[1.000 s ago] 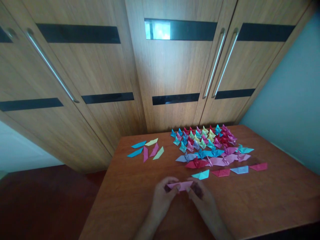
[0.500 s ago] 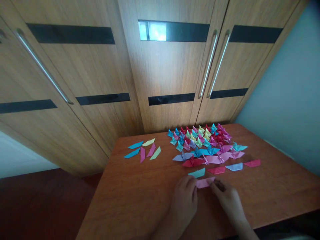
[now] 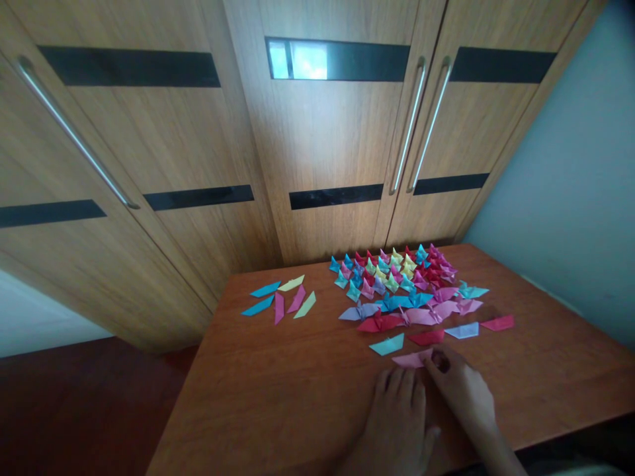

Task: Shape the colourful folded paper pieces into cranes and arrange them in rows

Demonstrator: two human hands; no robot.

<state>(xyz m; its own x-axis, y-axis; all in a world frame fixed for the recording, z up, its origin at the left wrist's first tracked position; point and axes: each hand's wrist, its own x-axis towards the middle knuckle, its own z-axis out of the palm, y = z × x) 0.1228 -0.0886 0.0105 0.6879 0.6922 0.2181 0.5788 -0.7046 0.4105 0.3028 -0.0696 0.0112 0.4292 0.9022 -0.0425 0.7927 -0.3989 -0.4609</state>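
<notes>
A pink folded paper strip (image 3: 411, 359) with slanted ends lies near the front of the table. My right hand (image 3: 461, 383) pinches its right end between thumb and forefinger. Just in front of the strip, my left hand (image 3: 401, 410) rests flat on the table with fingers stretched out, holding nothing. Behind the pink strip lie a teal folded strip (image 3: 387, 344), a red folded strip (image 3: 427, 337), a pale blue folded strip (image 3: 463, 330) and another red strip (image 3: 497, 322) in a slanting row.
Rows of small origami pieces (image 3: 391, 268) stand at the table's back, with flatter winged pieces (image 3: 380, 322) before them. Several folded strips (image 3: 279, 308) lie at the left. The wooden table (image 3: 258, 383) meets a wardrobe (image 3: 327, 145) behind and a wall (image 3: 560, 198) at right.
My left hand has let go of the pink strip's left end and drawn back, flattening onto the table. My right hand keeps hold of the right end. The view has shifted slightly.
</notes>
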